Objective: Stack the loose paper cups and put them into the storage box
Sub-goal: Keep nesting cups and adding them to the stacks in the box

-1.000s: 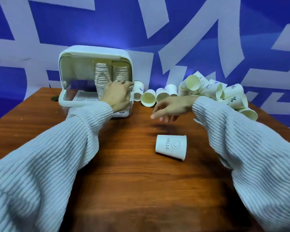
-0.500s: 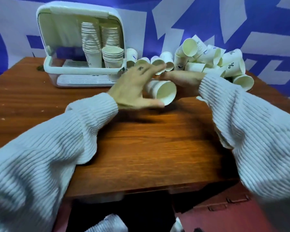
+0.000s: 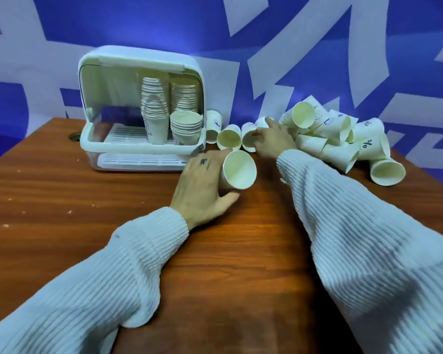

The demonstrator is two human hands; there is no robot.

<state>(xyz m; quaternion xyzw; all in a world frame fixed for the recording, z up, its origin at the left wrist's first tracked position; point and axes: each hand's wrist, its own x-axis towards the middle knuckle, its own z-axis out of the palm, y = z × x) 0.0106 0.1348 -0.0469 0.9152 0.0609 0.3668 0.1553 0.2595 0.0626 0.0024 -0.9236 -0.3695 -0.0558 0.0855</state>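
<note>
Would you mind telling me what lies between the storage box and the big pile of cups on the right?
In the head view, a few loose cups lie on their sides between the storage box and the pile, and the right hand reaches among them.

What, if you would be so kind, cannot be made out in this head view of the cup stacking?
- Left hand: its fingers go behind the held cup.
- Right hand: whether it grips a cup yet; fingertips blur into the loose cups.
- Storage box: the count in the rear stacks; rims too small, seen through its hazy lid.
- Table: near edge cut off by the sleeves.
</note>
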